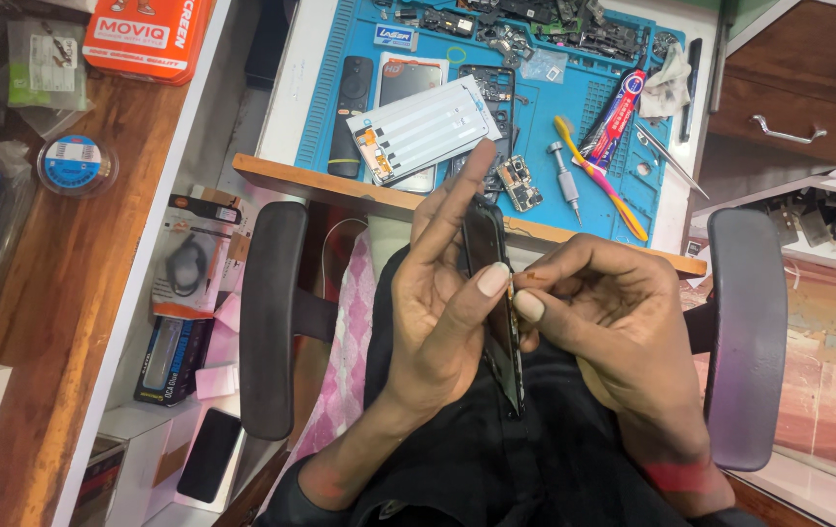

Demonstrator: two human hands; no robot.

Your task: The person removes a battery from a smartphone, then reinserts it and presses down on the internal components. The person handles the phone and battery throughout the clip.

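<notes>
My left hand (442,293) holds a black phone frame (496,322) edge-on over my lap, fingers stretched along its back and thumb on its side. At the frame's edge my right hand (603,312) has its fingers curled, thumb and forefinger pinching something too small to make out. Both hands hover just below the front edge of a blue repair mat (535,107). On the mat lie a white phone screen panel (425,127), a small circuit board (519,183), a metal screwdriver (564,182) and a yellow toothbrush (598,178).
Black chair armrests stand at left (272,312) and right (745,332). A glue tube (618,112), tweezers (670,159), a black remote (350,112) and phone parts clutter the mat. Wooden shelf at left holds an orange box (150,34) and a tape reel (77,164).
</notes>
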